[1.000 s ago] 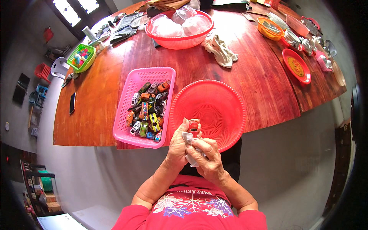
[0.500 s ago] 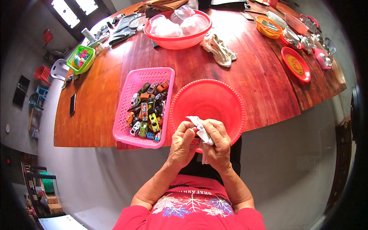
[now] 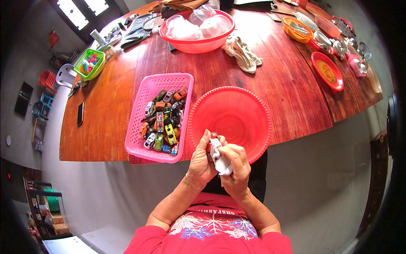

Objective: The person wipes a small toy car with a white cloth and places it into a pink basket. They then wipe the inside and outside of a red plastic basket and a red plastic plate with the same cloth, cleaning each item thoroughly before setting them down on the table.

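Observation:
My left hand (image 3: pixel 201 163) is closed around a small red toy car (image 3: pixel 214 135), most of it hidden by fingers and cloth. Pressed against the car is a white cloth (image 3: pixel 220 161), which my right hand (image 3: pixel 237 169) grips with bent fingers. Both hands are together over the near rim of a round red plastic basin (image 3: pixel 249 112), whose visible inside holds nothing. Left of it stands a pink plastic basket (image 3: pixel 137 110) with many toy cars (image 3: pixel 159 122) of mixed colours piled inside.
Farther back are a red basket (image 3: pixel 196 45) of clear plastic pieces and a crumpled beige cloth (image 3: pixel 245 55). A phone (image 3: pixel 80 114) and a green basket (image 3: pixel 99 67) lie to the left. An orange-red plate (image 3: pixel 336 82) and an orange basket (image 3: pixel 296 34) stand right. The wooden table's near edge curves before me.
My left thumb has straightened upward, and more of the red car shows at the top. My right hand has shifted slightly down and left with the cloth.

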Demonstrator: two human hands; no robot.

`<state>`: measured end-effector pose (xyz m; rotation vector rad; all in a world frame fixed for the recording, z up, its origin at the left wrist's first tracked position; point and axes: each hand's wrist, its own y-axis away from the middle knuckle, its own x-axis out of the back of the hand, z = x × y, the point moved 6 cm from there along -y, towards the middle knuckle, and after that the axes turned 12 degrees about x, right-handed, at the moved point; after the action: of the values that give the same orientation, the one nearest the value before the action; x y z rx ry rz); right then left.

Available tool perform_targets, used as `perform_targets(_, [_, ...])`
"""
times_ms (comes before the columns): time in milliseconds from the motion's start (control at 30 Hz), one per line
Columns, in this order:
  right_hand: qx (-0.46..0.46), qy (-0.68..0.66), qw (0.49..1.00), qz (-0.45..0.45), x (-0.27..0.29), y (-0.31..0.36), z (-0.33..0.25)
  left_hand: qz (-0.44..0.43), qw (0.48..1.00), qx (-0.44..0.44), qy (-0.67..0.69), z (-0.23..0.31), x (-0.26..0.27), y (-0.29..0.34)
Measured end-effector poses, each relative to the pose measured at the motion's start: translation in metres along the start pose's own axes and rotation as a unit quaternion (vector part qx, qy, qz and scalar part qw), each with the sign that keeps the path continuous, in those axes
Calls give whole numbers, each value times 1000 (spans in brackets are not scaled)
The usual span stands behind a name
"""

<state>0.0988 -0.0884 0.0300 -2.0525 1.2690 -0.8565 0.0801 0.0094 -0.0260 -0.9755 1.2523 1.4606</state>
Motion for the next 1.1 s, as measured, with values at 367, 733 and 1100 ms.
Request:
perform_targets(367, [75,33,992,-92,-7,-1,-5,136,980,-81,-117,16,2,6])
perform_targets(733, [71,79,990,-96,-10,-4,-10,66,989,-71,-112,20,4,7])
perform_targets(1100, [11,76,995,-65,-2,-1,-1,6,986,-125,-108,22,-5,9])
